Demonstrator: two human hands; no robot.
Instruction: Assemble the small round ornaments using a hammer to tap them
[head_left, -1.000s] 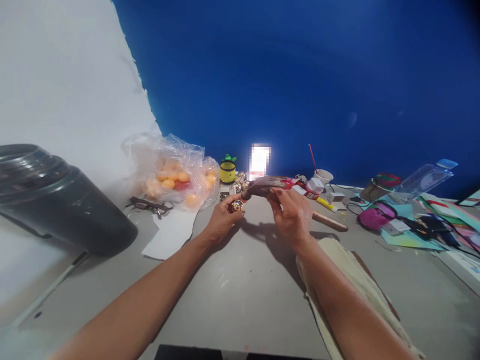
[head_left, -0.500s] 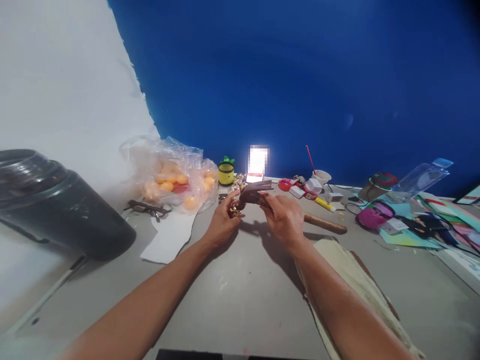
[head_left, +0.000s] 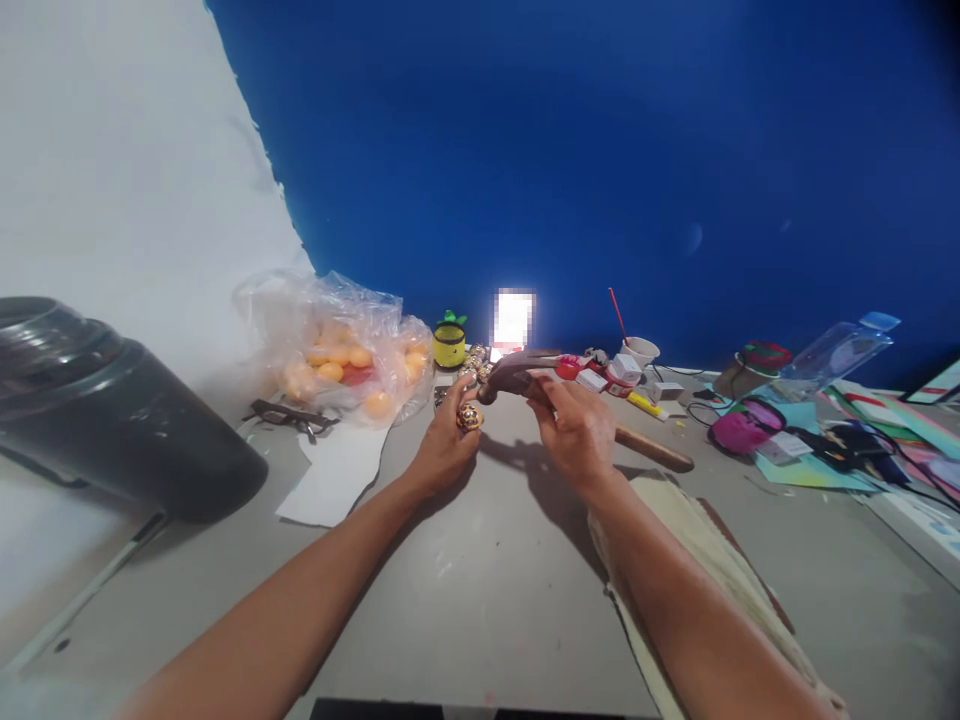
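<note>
My right hand [head_left: 577, 425] is closed around a claw hammer [head_left: 521, 370], gripping it close to the head. The hammer's wooden handle [head_left: 656, 448] sticks out to the right beyond the hand, above the table, and its claw points right. Near the blunt face of the head, my left hand [head_left: 446, 440] is closed with thumb and fingers on a gold ball with dark spots [head_left: 470, 417]. More gold, bead-like pieces [head_left: 474, 362] show just behind the left fingertips; whether they join the ball is unclear.
At left stands a large dark bottle [head_left: 135, 420], with eyeglasses [head_left: 292, 415], white paper [head_left: 330, 485] and a clear bag of orange fruit [head_left: 345, 350]. A beige cloth [head_left: 675, 530] lies under my right forearm. Small boxes [head_left: 626, 370], a paper cup [head_left: 641, 352] and a pink pouch [head_left: 742, 430] sit right.
The hammer head has tilted, its blunt face now clearer beside my left hand. The gold ball in the left fingers shows more fully. The view has shifted slightly.
</note>
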